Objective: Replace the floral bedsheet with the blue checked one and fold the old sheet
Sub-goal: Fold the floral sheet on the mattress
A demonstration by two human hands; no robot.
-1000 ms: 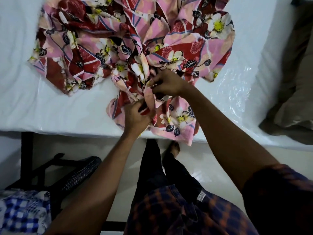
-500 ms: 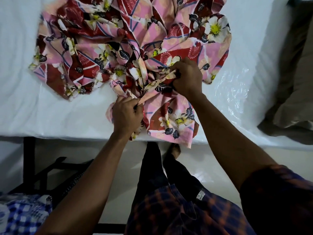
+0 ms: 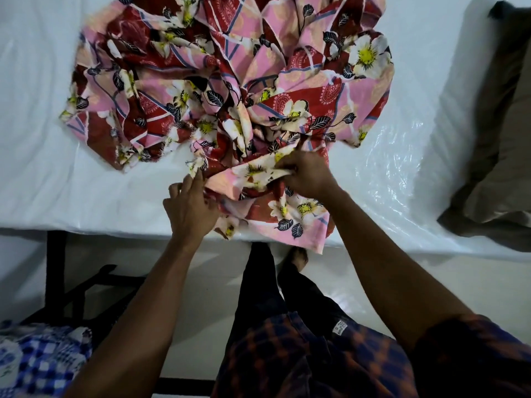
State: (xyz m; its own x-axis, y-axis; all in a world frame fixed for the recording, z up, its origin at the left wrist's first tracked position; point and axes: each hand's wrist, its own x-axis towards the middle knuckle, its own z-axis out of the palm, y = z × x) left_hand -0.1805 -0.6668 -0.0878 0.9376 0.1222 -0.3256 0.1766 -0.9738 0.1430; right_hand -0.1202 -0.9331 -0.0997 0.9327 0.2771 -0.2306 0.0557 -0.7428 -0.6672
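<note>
A: Floral bedsheet [image 3: 230,90]: where is it now?

B: I see it off the mattress [image 3: 71,182], bunched in a heap on the bare white surface, one flap hanging over the near edge. The blue checked sheet [image 3: 34,366] lies low at the left, unspread.

A: What changed?

B: Over the last second my right hand [image 3: 307,179] shifted along the hem; its fingers are clenched on a fold. My left hand [image 3: 189,208] has let go, fingers released, resting against the cloth. I judge I am hunting for a corner; folding has not begun.

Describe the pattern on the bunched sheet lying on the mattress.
Pink-and-red floral bedsheet: white flowers, dark leaves; head view.
</note>
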